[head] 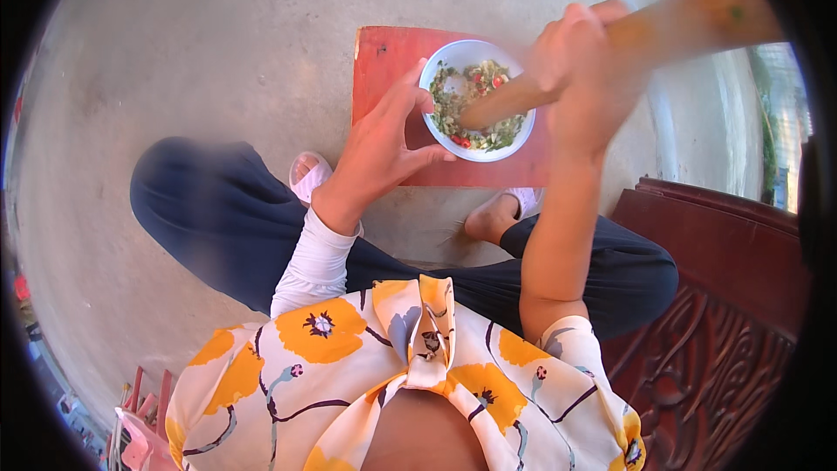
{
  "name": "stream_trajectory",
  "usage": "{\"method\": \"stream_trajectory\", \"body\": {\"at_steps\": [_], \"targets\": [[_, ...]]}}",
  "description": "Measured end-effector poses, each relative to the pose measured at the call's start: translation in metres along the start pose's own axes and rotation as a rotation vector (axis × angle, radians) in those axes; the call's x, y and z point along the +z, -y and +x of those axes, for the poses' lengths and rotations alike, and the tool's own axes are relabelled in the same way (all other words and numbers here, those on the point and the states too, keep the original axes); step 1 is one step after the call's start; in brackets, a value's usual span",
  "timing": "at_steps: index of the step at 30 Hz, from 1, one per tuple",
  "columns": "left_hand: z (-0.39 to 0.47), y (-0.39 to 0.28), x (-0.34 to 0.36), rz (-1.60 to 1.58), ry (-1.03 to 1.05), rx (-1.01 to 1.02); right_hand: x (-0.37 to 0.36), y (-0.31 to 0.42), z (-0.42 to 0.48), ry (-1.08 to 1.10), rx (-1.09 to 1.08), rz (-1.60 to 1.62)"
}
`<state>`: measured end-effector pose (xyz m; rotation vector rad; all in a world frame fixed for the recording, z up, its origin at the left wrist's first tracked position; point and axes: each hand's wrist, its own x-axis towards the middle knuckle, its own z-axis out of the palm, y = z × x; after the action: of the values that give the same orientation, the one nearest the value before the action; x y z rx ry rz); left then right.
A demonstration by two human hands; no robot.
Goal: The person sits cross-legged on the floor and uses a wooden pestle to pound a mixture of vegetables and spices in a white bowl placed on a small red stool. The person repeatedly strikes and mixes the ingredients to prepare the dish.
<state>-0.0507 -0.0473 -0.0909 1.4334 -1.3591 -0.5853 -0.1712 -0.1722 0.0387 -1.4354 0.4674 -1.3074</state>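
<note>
A white bowl [482, 156] stands on a red wooden board or low stool [379, 65]. In it lie chopped green herbs with pale bits and red chili pieces [461, 142]. My left hand [392, 131] steadies the bowl at its left side, thumb at the near edge and fingers at the far left rim. My right hand [582, 72], blurred, is wrapped around a long, thick wooden pestle or stick [693, 13]. Its narrower lower end rests among the food in the bowl; the thick end reaches up to the right.
A carved dark red wooden bench or chair [706, 248] stands at my right. My feet in light sandals [312, 176] are on the concrete floor [196, 46] beside the red board. At the lower left are a pink plastic item [140, 441] and reddish bars.
</note>
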Motion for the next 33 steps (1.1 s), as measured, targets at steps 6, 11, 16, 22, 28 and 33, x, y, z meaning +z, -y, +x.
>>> {"method": "stream_trajectory", "body": {"at_steps": [6,11,16,22,28,33], "targets": [[0.001,0.000,0.003,-0.031,0.014,-0.030,0.006,-0.011,-0.013,-0.107,-0.046,-0.098],[-0.005,0.004,0.005,0.036,-0.039,0.039,-0.008,0.001,0.008,0.097,-0.089,0.165],[-0.001,0.004,0.003,-0.015,0.006,-0.016,-0.001,-0.010,-0.012,-0.010,-0.104,-0.058],[-0.002,-0.001,0.003,0.032,-0.038,-0.011,0.008,0.018,0.010,0.100,-0.138,0.053],[-0.002,-0.006,0.001,-0.029,0.025,-0.082,0.006,-0.015,-0.007,0.022,-0.081,0.028],[-0.003,-0.006,0.002,0.036,-0.030,-0.011,-0.001,-0.004,0.001,-0.006,-0.135,-0.016]]}}
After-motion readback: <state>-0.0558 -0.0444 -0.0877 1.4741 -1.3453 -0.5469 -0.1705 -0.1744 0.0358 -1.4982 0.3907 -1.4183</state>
